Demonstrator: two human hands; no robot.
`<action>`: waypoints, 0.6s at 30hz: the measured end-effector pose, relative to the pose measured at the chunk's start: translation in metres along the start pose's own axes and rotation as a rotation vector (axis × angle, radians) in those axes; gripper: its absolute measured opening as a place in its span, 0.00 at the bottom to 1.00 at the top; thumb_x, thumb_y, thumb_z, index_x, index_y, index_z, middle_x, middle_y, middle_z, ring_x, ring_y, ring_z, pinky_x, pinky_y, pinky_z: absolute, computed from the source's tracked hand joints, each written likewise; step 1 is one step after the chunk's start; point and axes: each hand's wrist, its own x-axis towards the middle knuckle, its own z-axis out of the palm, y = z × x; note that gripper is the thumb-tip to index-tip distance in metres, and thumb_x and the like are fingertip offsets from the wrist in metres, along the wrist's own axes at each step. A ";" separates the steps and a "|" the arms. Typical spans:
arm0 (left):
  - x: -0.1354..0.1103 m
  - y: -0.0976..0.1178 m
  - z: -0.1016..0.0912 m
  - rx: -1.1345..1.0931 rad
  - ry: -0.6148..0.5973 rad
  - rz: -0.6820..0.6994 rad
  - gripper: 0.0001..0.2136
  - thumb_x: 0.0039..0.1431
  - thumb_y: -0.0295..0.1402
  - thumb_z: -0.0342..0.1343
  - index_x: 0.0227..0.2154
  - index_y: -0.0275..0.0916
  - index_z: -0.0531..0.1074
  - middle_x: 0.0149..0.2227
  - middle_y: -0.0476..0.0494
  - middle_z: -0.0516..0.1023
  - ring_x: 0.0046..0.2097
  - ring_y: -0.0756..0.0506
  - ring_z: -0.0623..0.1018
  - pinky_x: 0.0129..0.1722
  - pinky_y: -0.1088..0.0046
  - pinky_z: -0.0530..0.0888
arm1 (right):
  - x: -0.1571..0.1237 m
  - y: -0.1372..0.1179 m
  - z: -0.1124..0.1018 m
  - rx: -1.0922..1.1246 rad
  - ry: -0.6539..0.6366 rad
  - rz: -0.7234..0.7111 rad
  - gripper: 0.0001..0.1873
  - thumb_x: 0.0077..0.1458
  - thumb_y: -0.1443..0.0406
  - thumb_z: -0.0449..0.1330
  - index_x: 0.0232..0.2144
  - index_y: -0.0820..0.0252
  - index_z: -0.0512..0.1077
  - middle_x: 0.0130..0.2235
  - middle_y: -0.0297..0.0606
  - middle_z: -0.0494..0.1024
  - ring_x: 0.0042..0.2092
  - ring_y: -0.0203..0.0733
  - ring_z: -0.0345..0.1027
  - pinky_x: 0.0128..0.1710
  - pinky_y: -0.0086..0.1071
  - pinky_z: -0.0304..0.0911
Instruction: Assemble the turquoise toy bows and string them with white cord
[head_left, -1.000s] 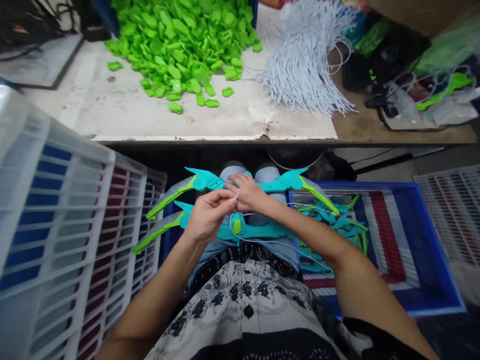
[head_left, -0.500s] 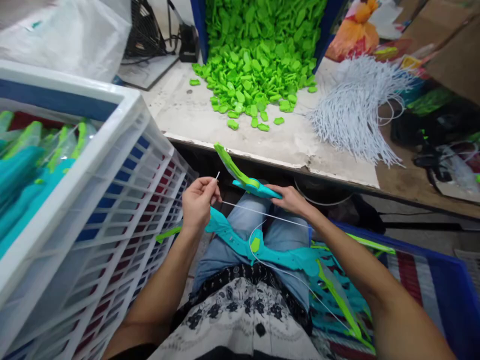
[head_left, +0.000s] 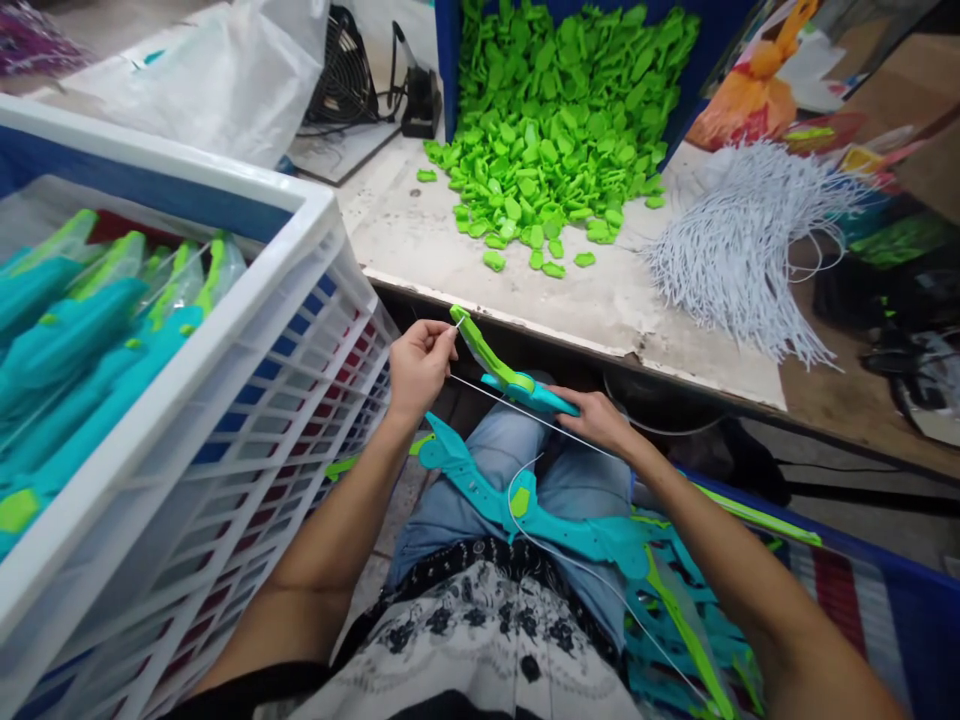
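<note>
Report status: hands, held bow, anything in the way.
Left hand: fingers pinching white cord at green tip of held bow. Right hand: gripping turquoise part. Second bow across lap; nothing visible blocking tip.

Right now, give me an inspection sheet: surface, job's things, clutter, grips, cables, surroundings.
Surface: white worktop, front edge chipped.
Job's things: held bow; second bow across the lap.
Clutter: green pieces heaped, some loose; white strings piled beside them.
Grips: left hand pinches white cord at the held bow's tip; right hand holds that bow's turquoise part.
Cables: dark cable beside black fan.
Surroundings: white crate of bows, left; blue bin, right.
</note>
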 end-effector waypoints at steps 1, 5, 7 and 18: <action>0.001 0.000 0.000 0.005 0.003 0.002 0.06 0.53 0.34 0.58 0.28 0.35 0.70 0.18 0.53 0.70 0.16 0.56 0.66 0.14 0.81 0.60 | 0.000 0.000 0.000 -0.007 -0.002 0.005 0.29 0.48 0.66 0.57 0.55 0.48 0.67 0.42 0.31 0.81 0.36 0.39 0.75 0.38 0.27 0.65; 0.002 -0.001 0.004 -0.004 0.013 0.022 0.07 0.54 0.34 0.57 0.28 0.35 0.70 0.18 0.53 0.70 0.16 0.56 0.66 0.14 0.82 0.61 | -0.001 -0.001 0.000 -0.027 -0.005 0.003 0.29 0.49 0.66 0.56 0.56 0.48 0.67 0.44 0.31 0.80 0.39 0.40 0.75 0.40 0.27 0.66; 0.002 -0.001 0.007 -0.028 -0.004 0.030 0.07 0.54 0.34 0.58 0.28 0.35 0.70 0.19 0.52 0.70 0.16 0.56 0.66 0.15 0.82 0.62 | -0.001 -0.001 0.000 -0.033 -0.012 -0.008 0.29 0.50 0.66 0.56 0.56 0.47 0.66 0.46 0.31 0.79 0.41 0.41 0.75 0.43 0.28 0.66; 0.012 0.009 -0.002 -0.300 -0.180 -0.162 0.16 0.45 0.36 0.65 0.34 0.33 0.69 0.19 0.51 0.73 0.15 0.56 0.64 0.19 0.77 0.72 | -0.005 -0.007 -0.002 -0.107 0.006 -0.141 0.26 0.58 0.56 0.54 0.58 0.56 0.64 0.48 0.45 0.74 0.48 0.49 0.68 0.49 0.41 0.64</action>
